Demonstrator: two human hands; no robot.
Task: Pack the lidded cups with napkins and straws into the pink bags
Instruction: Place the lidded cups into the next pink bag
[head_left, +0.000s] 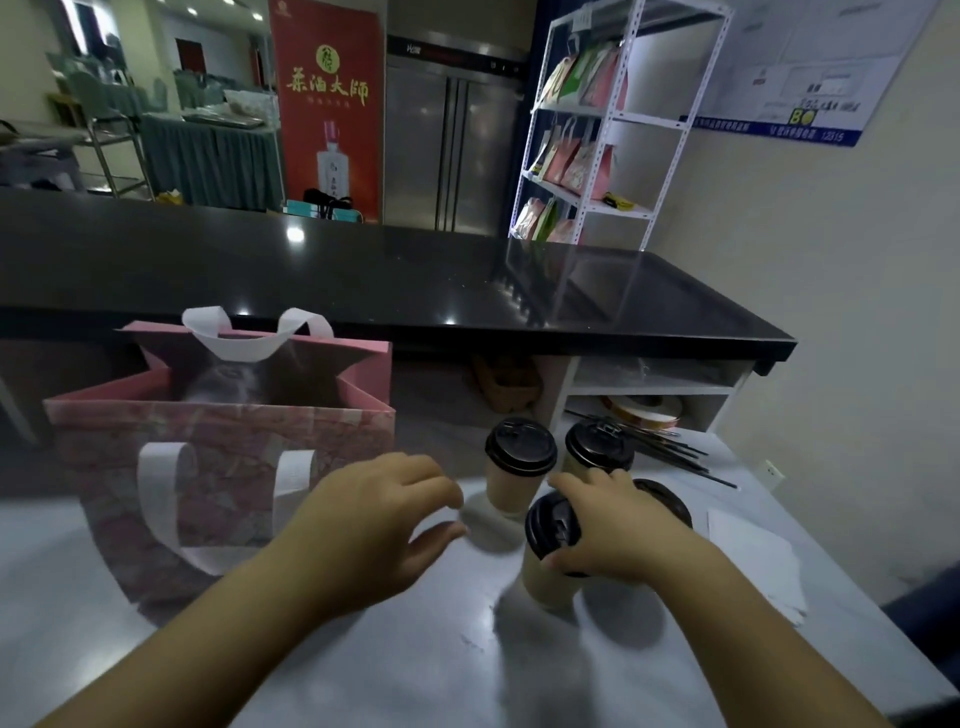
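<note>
Gripping a lidded cup (543, 577) by its lid, the right hand (618, 530) appears set to lift; the left hand (374, 525) hovers spread, empty, beside the upright pink bag (223, 447).

Mostly hidden: back cup (672, 504), only a sliver of lid shows past the right hand (613, 525). Same hand covers the right part of the near cup (545, 587) lid. Inside bag (228, 447), a blurred grey shape (228, 382); cannot tell what. Straws (670, 454) too thin to count. Brown object (506, 384) under counter (415, 280) dim, unidentified. Wall notice (810, 78) cut by top edge, print unreadable.
</note>
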